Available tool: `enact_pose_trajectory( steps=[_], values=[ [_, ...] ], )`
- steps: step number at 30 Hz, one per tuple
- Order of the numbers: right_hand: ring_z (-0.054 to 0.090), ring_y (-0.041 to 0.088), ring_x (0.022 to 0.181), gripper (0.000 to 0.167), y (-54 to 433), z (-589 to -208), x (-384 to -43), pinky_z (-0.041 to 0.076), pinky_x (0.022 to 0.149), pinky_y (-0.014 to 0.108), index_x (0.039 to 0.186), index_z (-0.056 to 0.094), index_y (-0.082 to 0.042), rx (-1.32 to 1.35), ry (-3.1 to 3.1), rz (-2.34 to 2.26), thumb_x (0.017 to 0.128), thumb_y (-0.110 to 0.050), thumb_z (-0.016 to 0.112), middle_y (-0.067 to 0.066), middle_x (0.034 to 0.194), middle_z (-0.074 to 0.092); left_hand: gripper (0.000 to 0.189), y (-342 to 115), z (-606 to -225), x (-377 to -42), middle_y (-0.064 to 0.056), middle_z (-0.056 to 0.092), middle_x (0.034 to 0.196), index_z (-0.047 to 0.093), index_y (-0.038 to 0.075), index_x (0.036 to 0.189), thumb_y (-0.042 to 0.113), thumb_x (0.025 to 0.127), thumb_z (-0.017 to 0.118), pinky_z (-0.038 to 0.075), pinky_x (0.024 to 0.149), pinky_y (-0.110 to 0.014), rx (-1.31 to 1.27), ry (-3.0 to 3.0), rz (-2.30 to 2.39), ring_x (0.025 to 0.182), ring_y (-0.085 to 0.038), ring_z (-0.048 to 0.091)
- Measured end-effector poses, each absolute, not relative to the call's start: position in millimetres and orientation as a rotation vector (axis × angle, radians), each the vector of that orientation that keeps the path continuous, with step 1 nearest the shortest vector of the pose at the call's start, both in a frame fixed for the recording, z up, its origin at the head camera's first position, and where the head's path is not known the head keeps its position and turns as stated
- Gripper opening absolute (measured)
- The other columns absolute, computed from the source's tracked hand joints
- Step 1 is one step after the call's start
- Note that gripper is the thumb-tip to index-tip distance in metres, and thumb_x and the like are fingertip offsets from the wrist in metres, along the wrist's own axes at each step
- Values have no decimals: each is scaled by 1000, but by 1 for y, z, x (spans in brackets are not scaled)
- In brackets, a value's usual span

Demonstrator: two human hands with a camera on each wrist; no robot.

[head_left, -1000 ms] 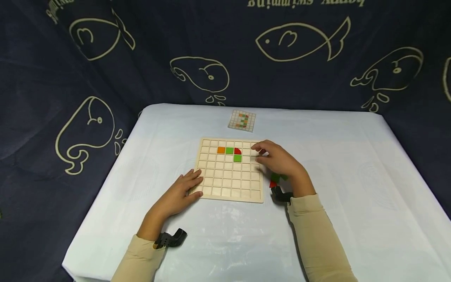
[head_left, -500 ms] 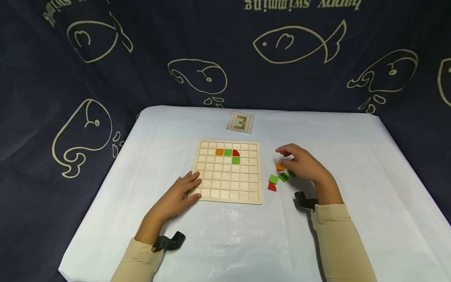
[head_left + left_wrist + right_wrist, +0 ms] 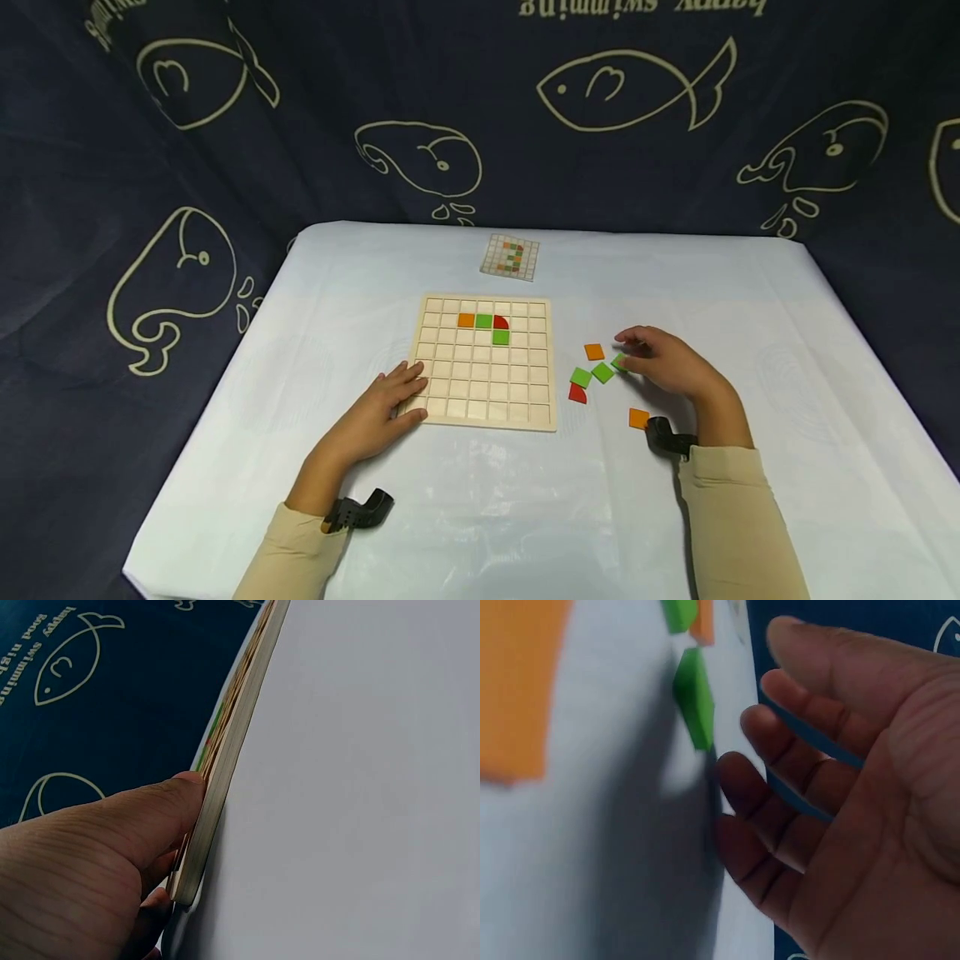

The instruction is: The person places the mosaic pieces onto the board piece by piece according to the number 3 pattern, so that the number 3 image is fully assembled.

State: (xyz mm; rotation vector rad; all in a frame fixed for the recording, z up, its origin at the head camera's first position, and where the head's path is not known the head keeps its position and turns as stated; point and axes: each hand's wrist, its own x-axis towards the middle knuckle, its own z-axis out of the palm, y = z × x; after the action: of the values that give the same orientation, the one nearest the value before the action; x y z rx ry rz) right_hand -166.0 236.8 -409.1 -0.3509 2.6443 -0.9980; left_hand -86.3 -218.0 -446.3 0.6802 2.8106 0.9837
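My left hand (image 3: pixel 381 417) rests with spread fingers on the left edge of a wooden grid board (image 3: pixel 457 387); in the left wrist view its thumb (image 3: pixel 161 814) lies along the board's edge. On the board sit an orange square tile (image 3: pixel 467 320), a green square tile (image 3: pixel 483 321), a red quarter-round tile (image 3: pixel 500 322) and, under that, another green tile (image 3: pixel 501 337). To the right of the board my right hand (image 3: pixel 667 362), fingers loosely bent and holding nothing, hovers at a loose green tile (image 3: pixel 618 362). The right wrist view shows this green tile (image 3: pixel 694 701) ahead of the fingertips.
Beside the board lie more loose tiles: an orange one (image 3: pixel 594 352), green ones (image 3: pixel 602 372) and a red quarter-round (image 3: pixel 577 393). Another orange tile (image 3: pixel 638 418) is by the right wrist's camera. A pattern card (image 3: pixel 510 257) lies behind the board on the white table (image 3: pixel 480 517).
My right hand has moved right and toward me, from the board's right edge to the loose tiles, uncovering several of them. My left hand stays on the board.
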Motion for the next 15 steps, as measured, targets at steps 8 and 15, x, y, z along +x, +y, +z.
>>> enact_pose_trajectory(
  steps=[8, 15],
  values=[
    [52, 32, 112, 36, 247, -420, -165, 41, 99, 50, 129, 59, -2, -334, 2606, -990, 95, -13, 65, 18, 126, 58, 55, -217, -445, -86, -11, 35, 157, 52, 0, 143, 26, 97, 66, 14, 117, -58, 670, 2810, 974, 147, -32, 24],
    [51, 33, 109, 37, 246, -422, -164, 41, 98, 50, 127, 59, 1, -350, 2602, -1007, 94, -14, 67, 19, 123, 58, 55, -218, -444, -85, -12, 36, 156, 52, -1, 142, 25, 97, 66, 14, 117, -59, 672, 2815, 963, 147, -32, 24]
  ],
)
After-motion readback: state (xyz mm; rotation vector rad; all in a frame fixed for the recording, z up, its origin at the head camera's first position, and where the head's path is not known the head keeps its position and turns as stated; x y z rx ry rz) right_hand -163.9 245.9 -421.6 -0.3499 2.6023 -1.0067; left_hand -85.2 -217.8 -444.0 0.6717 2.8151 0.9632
